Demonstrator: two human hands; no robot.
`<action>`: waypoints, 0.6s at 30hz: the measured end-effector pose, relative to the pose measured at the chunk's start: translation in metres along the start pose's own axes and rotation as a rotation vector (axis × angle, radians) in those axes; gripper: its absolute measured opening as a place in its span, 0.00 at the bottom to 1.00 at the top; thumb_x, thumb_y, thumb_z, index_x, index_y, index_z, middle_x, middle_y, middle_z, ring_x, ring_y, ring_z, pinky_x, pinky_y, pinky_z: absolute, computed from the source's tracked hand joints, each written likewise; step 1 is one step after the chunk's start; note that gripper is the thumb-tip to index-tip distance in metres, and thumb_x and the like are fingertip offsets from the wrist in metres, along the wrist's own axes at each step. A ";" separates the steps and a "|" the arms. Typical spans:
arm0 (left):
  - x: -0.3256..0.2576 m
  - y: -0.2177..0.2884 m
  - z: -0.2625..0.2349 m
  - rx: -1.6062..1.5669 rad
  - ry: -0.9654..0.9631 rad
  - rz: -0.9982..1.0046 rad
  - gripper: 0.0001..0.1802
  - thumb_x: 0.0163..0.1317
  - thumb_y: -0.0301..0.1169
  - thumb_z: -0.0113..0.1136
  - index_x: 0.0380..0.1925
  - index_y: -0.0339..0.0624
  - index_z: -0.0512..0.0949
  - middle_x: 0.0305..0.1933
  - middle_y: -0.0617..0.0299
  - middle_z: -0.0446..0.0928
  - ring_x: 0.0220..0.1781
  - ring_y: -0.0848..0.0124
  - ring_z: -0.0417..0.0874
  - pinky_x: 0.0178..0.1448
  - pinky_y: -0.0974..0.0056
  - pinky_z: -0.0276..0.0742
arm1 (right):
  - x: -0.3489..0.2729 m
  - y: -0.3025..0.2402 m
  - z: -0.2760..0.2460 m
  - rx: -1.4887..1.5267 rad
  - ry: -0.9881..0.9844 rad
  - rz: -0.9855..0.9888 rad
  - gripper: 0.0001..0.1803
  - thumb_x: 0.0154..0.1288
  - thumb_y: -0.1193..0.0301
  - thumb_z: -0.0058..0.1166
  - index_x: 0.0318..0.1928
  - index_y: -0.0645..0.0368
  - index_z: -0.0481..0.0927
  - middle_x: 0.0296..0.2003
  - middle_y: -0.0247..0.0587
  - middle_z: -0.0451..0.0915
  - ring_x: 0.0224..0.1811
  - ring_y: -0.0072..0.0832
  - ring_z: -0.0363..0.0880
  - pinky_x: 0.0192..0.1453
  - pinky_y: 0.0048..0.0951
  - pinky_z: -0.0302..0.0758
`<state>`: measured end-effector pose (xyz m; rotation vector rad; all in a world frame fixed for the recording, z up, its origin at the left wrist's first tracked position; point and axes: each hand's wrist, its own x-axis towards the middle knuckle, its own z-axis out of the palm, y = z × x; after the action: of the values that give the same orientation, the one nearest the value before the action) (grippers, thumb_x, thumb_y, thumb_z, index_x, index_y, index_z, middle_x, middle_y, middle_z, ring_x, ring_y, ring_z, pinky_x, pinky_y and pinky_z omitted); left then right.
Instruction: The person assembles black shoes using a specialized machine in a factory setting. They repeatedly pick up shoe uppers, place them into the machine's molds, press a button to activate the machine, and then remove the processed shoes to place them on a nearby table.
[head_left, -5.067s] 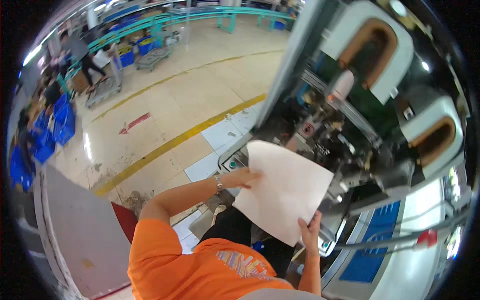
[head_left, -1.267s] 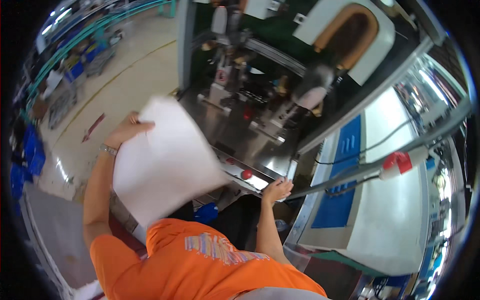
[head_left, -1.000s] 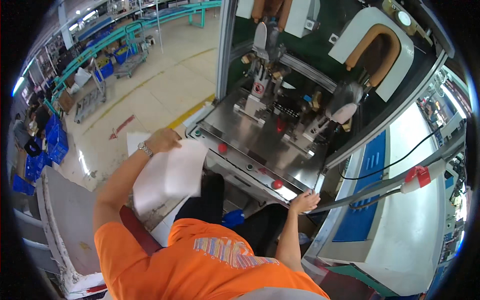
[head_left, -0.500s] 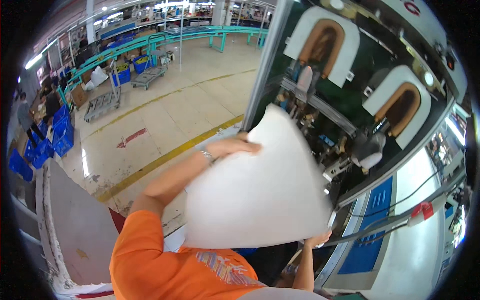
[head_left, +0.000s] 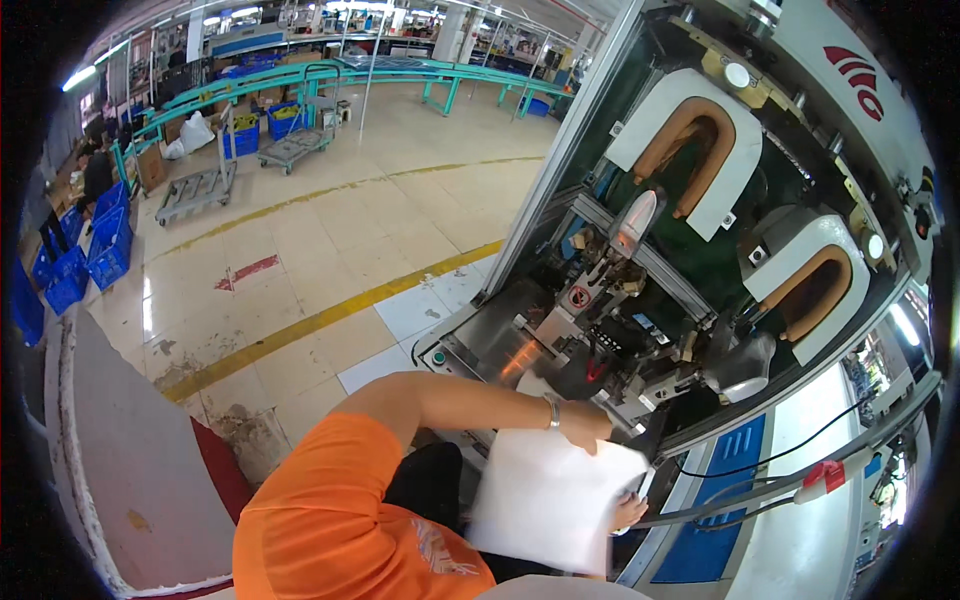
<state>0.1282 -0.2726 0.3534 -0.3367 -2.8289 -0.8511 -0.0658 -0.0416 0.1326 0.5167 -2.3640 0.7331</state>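
Observation:
A white flexible sheet (head_left: 545,495), partly smeared by motion, hangs low in front of my body. My left hand (head_left: 585,425) is closed on its upper edge, with the arm stretched across to the right. At the sheet's right edge, my right hand (head_left: 628,512) grips it, most of that forearm hidden. Just beyond the sheet stands a machine with two U-shaped padded clamps; the left clamp (head_left: 672,150) and the right clamp (head_left: 818,290) hang above metal forms. The left metal form (head_left: 637,222) points upward, and the right metal form (head_left: 742,368) sits lower.
A metal frame post (head_left: 560,150) bounds the machine on the left. A hose with red tape (head_left: 825,478) crosses at the right, over a blue vented panel (head_left: 715,500). A grey partition (head_left: 130,460) stands at the left. Farther off are carts (head_left: 200,190), blue crates (head_left: 110,245) and a green conveyor (head_left: 400,75).
The sheet has come down and to the right, and less of its surface shows. My left hand has swung rightward and down, nearer my right hand. The view has shifted slightly.

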 end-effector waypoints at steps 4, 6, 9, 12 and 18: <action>0.048 0.021 -0.026 -0.462 0.016 -0.059 0.19 0.51 0.43 0.60 0.25 0.35 0.77 0.20 0.56 0.76 0.24 0.67 0.78 0.27 0.61 0.73 | 0.001 0.076 0.020 -0.024 0.326 -0.318 0.18 0.61 0.66 0.45 0.47 0.65 0.72 0.56 0.58 0.64 0.60 0.50 0.58 0.63 0.45 0.54; 0.037 0.014 -0.031 -0.664 -0.033 -0.155 0.20 0.53 0.45 0.59 0.27 0.34 0.77 0.22 0.56 0.77 0.26 0.70 0.78 0.28 0.62 0.73 | 0.002 0.010 -0.002 -0.028 0.009 -0.106 0.18 0.62 0.65 0.44 0.49 0.64 0.71 0.56 0.58 0.64 0.60 0.49 0.59 0.63 0.45 0.54; 0.041 0.008 0.011 -0.121 -0.080 0.117 0.22 0.51 0.44 0.59 0.28 0.30 0.76 0.27 0.47 0.76 0.33 0.63 0.79 0.36 0.57 0.72 | 0.005 -0.025 -0.023 -0.012 -0.052 -0.139 0.17 0.61 0.65 0.45 0.42 0.67 0.74 0.50 0.59 0.68 0.55 0.50 0.63 0.60 0.44 0.57; 0.052 0.019 0.008 -0.063 0.033 -0.005 0.19 0.47 0.38 0.60 0.24 0.28 0.76 0.27 0.43 0.76 0.32 0.57 0.78 0.38 0.55 0.72 | 0.009 -0.015 -0.024 0.040 -0.056 -0.103 0.17 0.62 0.66 0.42 0.42 0.69 0.74 0.51 0.58 0.67 0.55 0.50 0.63 0.58 0.43 0.58; 0.058 0.020 0.014 -0.554 -0.136 0.146 0.19 0.49 0.42 0.61 0.26 0.33 0.77 0.24 0.54 0.77 0.27 0.72 0.76 0.30 0.65 0.69 | 0.006 -0.024 -0.025 0.104 -0.053 -0.046 0.20 0.63 0.64 0.39 0.47 0.69 0.71 0.54 0.59 0.64 0.57 0.52 0.60 0.61 0.45 0.57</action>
<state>0.0765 -0.2387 0.3658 -0.6829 -2.5869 -1.6215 -0.0470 -0.0465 0.1619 0.6399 -2.3638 0.8339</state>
